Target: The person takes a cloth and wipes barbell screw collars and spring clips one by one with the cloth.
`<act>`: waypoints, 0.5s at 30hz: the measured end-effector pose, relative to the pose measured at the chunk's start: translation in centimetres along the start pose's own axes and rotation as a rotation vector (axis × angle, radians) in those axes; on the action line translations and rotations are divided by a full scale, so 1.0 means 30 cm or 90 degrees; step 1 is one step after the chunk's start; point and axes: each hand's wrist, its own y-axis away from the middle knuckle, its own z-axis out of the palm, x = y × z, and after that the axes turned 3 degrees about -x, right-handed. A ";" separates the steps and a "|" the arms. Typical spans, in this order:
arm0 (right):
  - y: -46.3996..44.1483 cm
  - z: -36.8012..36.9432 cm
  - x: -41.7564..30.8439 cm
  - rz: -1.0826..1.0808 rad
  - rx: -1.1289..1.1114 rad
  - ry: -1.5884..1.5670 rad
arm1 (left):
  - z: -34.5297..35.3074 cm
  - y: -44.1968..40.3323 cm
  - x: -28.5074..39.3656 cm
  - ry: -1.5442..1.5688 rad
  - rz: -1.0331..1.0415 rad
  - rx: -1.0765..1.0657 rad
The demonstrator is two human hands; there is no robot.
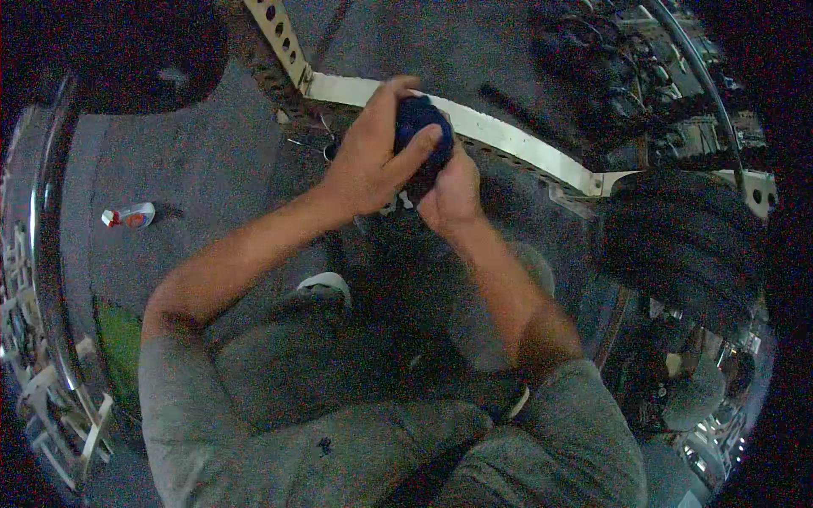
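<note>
Far to the left of the left hand (366,165), curving from top to bottom: a shiny rail (35,199). Inside that rail, lower than the hands, a green patch (118,343). Also left of the hands, on the grey floor (229,169), a bottle (137,215) with a red and white top; cannot tell whether upright or lying. Up and left of the hands, a large dark shape (157,55), too dim to make out. Below the left hand and a little left, a pale shoe (327,285). Between the hands, gripped and touched by both, a dark blue bundle (417,120), possibly cloth. Clasped around it from the left: the left hand, with fingers curled over the far side and thumb laid across the front. Closed in from the lower right: the right hand (458,193), with fingers partly hidden behind the bundle. Cannot tell whether touching the beam (508,135), pale, with holes along the side, running behind the hands and off to the right. Well right of the hands, near that beam, a dark rounded thing (686,233) with ridges.
</note>
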 end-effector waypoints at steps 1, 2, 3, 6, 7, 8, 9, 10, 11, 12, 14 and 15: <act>-0.022 -0.043 0.021 -0.032 -0.021 0.047 | -0.005 0.003 -0.003 -0.032 0.005 -0.020; -0.061 -0.122 0.056 -0.065 -0.041 0.094 | -0.017 0.004 -0.007 -0.064 0.011 -0.040; -0.064 -0.123 0.055 -0.071 -0.055 0.096 | -0.028 0.002 -0.011 -0.095 0.018 -0.061; -0.026 -0.076 0.036 -0.024 -0.065 0.054 | -0.033 -0.006 -0.013 -0.040 -0.033 -0.022; -0.017 -0.063 0.030 -0.014 -0.067 0.048 | -0.032 -0.006 -0.014 -0.035 -0.046 -0.004; -0.012 -0.052 0.030 -0.007 -0.071 0.043 | -0.025 -0.009 -0.020 -0.035 -0.069 0.009; -0.012 -0.049 0.033 -0.002 -0.075 0.039 | -0.021 -0.013 -0.024 -0.045 -0.071 0.043; -0.018 -0.052 0.038 0.000 -0.079 0.040 | -0.018 -0.016 -0.029 -0.053 -0.074 0.076; -0.023 -0.060 0.045 0.000 -0.086 0.042 | -0.016 -0.021 -0.035 -0.062 -0.076 0.110; -0.037 -0.080 0.056 -0.004 -0.091 0.047 | -0.034 -0.022 -0.060 -0.093 -0.160 0.028; -0.075 -0.115 0.081 -0.023 -0.119 0.066 | -0.027 -0.007 -0.054 -0.036 -0.166 0.006; -0.082 -0.119 0.083 -0.012 -0.128 0.048 | -0.028 0.000 -0.045 -0.008 -0.167 -0.004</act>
